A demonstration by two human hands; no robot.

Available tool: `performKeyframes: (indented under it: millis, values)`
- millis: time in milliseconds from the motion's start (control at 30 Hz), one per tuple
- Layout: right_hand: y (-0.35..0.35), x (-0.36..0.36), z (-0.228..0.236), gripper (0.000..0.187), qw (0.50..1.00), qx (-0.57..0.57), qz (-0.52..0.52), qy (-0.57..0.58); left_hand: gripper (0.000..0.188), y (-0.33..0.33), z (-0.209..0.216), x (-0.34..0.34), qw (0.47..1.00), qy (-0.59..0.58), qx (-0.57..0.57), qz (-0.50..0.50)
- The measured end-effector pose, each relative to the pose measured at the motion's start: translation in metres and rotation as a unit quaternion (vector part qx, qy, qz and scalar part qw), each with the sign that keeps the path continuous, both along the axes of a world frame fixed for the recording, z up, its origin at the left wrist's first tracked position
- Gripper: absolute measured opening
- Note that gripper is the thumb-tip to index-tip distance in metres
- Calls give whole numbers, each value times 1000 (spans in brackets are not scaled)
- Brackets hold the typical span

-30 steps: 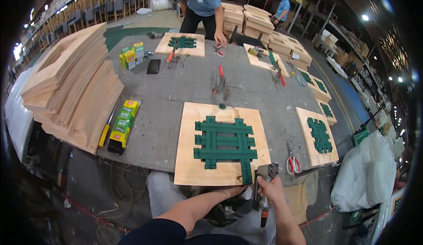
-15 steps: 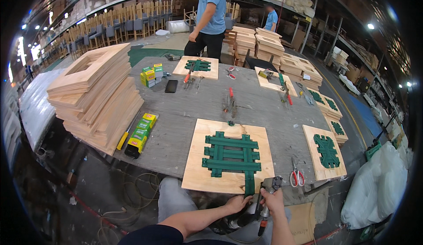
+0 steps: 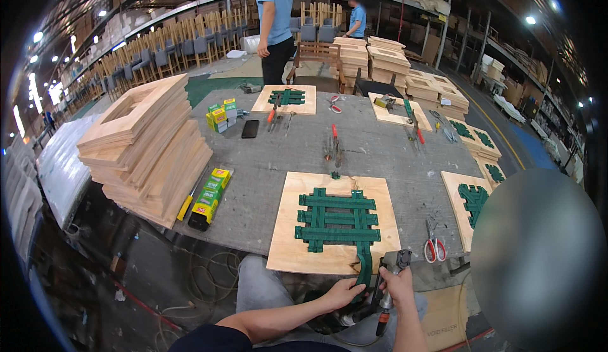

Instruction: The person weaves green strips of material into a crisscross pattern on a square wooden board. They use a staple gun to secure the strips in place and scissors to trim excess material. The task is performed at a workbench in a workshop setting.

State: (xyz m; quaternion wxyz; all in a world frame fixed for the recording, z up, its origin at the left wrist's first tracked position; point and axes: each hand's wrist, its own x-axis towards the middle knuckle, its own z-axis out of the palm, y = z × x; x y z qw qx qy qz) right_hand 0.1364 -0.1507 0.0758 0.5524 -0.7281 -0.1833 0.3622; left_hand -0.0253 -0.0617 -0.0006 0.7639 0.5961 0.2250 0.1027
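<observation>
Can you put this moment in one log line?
left hand: holds green strap | right hand: holds staple gun | wooden board: on table | scissors: right of board

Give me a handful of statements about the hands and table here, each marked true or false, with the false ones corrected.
1. The left hand holds a green strap. True.
2. The right hand is empty. False: it grips a stapler-like tool.
3. The nearer red-handled scissors lie left of the nearest wooden panel. False: they lie to its right.
4. A black phone lies on the table. True.
</observation>
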Motion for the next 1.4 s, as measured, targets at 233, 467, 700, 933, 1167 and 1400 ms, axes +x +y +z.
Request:
performKeyframes:
  millis: [233,467,700,933,1167,1400]
  values:
    - [-4,2,-4,30,1000,14,-13,10,34,25,47,2,993,38,-115,-4]
    - [-5,4,-7,39,1000,16,-1,3,31,84,69,34,993,46,-104,25]
    - [1,1,-8,39,1000,-5,-3,-6,30,117,43,50,978,49,-178,92]
    - [-7,5,-10,41,1000,-2,-14,-4,30,120,40,58,975,37,-209,70]
    - [-5,13,13,28,999,7,7,32,33,153,61,69,982,81,-153,78]
    - [15,19,33,20,995,-11,95,20,31,154,59,75,980,117,-150,61]
